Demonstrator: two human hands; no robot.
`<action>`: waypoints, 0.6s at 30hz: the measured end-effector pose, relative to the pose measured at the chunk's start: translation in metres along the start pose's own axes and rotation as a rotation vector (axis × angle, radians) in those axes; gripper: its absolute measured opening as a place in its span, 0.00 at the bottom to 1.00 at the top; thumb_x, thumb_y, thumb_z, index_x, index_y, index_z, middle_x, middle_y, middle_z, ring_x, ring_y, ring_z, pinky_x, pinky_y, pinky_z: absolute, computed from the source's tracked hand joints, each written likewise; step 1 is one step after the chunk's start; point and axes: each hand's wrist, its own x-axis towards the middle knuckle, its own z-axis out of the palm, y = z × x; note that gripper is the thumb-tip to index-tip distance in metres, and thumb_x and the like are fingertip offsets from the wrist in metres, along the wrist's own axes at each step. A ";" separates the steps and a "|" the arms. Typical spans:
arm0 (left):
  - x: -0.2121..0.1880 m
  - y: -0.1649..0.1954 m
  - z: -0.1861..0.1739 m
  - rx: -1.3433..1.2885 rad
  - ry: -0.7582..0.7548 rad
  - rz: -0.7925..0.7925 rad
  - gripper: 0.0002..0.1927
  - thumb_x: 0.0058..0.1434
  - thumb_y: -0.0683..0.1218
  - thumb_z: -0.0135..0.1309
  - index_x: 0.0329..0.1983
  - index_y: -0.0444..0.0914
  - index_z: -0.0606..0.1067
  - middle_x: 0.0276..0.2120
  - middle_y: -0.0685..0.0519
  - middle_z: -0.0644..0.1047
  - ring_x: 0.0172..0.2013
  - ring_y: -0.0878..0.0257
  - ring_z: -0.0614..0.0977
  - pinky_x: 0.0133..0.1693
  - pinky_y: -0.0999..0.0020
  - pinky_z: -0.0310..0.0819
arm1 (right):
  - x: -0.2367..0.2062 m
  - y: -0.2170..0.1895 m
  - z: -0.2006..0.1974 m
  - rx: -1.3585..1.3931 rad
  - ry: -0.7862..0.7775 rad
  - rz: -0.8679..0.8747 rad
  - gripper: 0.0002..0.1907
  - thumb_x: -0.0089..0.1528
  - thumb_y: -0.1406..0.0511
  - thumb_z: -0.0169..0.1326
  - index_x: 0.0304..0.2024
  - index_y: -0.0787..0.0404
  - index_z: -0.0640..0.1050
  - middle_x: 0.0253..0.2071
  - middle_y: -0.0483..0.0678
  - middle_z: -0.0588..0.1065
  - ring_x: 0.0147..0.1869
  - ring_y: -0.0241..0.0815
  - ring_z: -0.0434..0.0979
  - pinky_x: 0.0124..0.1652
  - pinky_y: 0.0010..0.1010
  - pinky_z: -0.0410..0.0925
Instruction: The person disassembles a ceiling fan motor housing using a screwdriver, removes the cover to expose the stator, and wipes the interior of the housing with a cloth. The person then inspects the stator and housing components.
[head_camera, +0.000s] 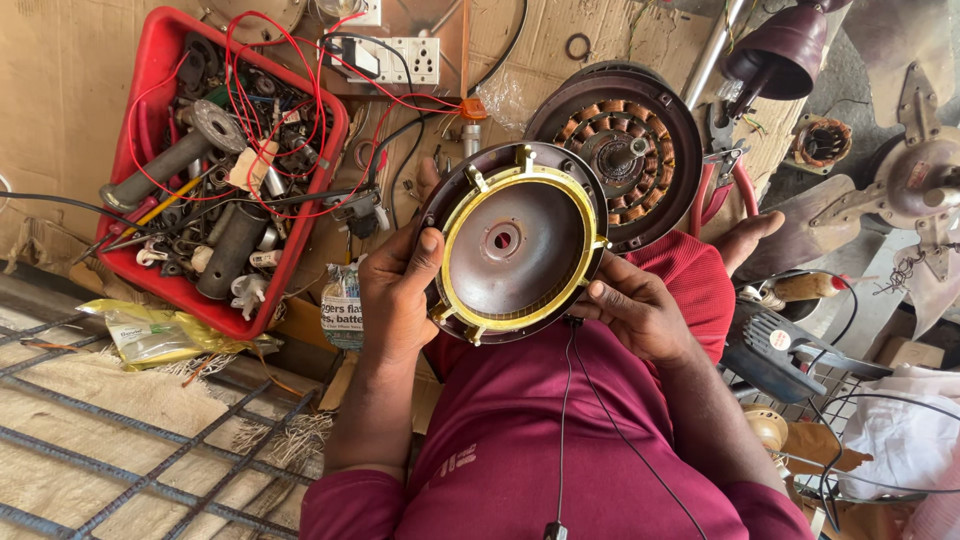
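Both my hands hold up a round dark-brown fan motor cover (512, 242) with a yellow metal ring around its inside and a small hole at its centre. My left hand (398, 290) grips its left rim, thumb on the inner edge. My right hand (637, 305) supports the lower right rim. Behind the cover, on the floor, lies the other motor half (640, 140), showing copper windings and a central shaft. My lap in maroon and red cloth is beneath.
A red plastic tray (150, 70) of bolts, pipes, tools and red wires sits at the left. A white socket board (415, 58) lies beyond. A blue power tool (770, 345), fan blades (900, 180) and a maroon canopy (785, 50) lie right. A wire grid (120, 440) lies lower left.
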 end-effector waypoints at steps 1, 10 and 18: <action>0.000 -0.001 -0.001 0.003 0.003 -0.001 0.21 0.73 0.45 0.56 0.64 0.26 0.74 0.52 0.46 0.81 0.50 0.66 0.79 0.56 0.69 0.74 | 0.000 0.001 -0.001 0.002 -0.002 0.001 0.29 0.70 0.66 0.47 0.73 0.69 0.60 0.64 0.56 0.71 0.64 0.46 0.75 0.60 0.40 0.71; 0.002 0.009 0.005 -0.002 -0.023 0.001 0.23 0.74 0.46 0.54 0.66 0.27 0.72 0.60 0.46 0.77 0.58 0.65 0.78 0.62 0.68 0.71 | -0.002 0.000 -0.004 0.059 -0.027 -0.026 0.27 0.70 0.69 0.49 0.71 0.72 0.62 0.63 0.58 0.72 0.63 0.47 0.76 0.60 0.39 0.72; 0.004 0.011 0.004 -0.101 -0.058 -0.019 0.23 0.76 0.47 0.52 0.67 0.26 0.70 0.63 0.43 0.76 0.60 0.61 0.78 0.62 0.64 0.73 | -0.005 -0.005 0.000 0.045 -0.039 -0.058 0.28 0.70 0.69 0.49 0.71 0.73 0.62 0.63 0.59 0.72 0.63 0.49 0.77 0.61 0.41 0.72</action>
